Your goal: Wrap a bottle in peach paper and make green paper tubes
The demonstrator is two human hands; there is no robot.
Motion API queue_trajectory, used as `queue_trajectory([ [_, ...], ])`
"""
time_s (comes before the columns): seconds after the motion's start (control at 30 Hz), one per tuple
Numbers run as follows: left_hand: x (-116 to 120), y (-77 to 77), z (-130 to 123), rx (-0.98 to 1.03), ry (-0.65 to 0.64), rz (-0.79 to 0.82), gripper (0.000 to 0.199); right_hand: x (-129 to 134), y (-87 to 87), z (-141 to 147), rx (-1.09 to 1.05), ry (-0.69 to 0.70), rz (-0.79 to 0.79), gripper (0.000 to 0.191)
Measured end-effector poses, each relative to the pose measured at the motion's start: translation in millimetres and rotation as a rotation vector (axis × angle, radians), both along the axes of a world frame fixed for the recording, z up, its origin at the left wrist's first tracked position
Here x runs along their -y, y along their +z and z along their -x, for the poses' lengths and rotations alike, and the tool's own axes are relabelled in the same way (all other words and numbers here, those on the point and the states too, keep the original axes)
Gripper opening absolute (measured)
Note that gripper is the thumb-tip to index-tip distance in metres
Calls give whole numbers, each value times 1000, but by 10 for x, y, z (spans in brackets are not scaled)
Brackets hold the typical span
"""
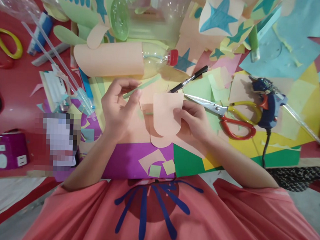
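Between the thumb and fingers of my left hand point(118, 106) is a thin light-green paper strip point(148, 83), slanting up to the right. My right hand point(193, 117) pinches the right edge of a peach paper piece point(165, 115), straight on top and rounded at the bottom. Under that piece lies more peach paper with a similar rounded end. Just beyond my right hand rest scissors point(218, 109) with yellow and red handles and a black pen point(189, 79). Above my left hand a plastic bottle point(154, 58) with a red cap lies on its side, wrapped in peach paper.
At the right is a dark blue glue gun point(269, 106) with its cord. Paper with blue stars point(218, 17) and a large clear bottle point(153, 21) lie at the back. Glue sticks point(69, 75), a phone point(61, 137) and a purple box point(9, 151) are left. Paper scraps point(155, 170) lie in front.
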State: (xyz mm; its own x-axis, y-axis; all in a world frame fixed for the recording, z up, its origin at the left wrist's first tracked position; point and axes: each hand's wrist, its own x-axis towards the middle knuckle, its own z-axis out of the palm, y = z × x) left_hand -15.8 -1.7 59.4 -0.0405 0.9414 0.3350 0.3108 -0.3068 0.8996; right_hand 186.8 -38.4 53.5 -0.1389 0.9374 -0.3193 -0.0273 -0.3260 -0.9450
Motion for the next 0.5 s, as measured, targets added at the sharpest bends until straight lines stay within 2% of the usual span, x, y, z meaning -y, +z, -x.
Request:
queue_trajectory([
  [0.13, -20, -64, -91, 10, 10, -1, 25, 8, -37, 9, 47, 51, -28, 38],
  [0.3, 3, -220, -86, 97, -92, -123, 13, 39, -68, 31, 74, 104, -71, 35],
  [0.5, 64, -261, -91, 8, -279, -9, 21, 60, -29, 37, 96, 164, -34, 33],
])
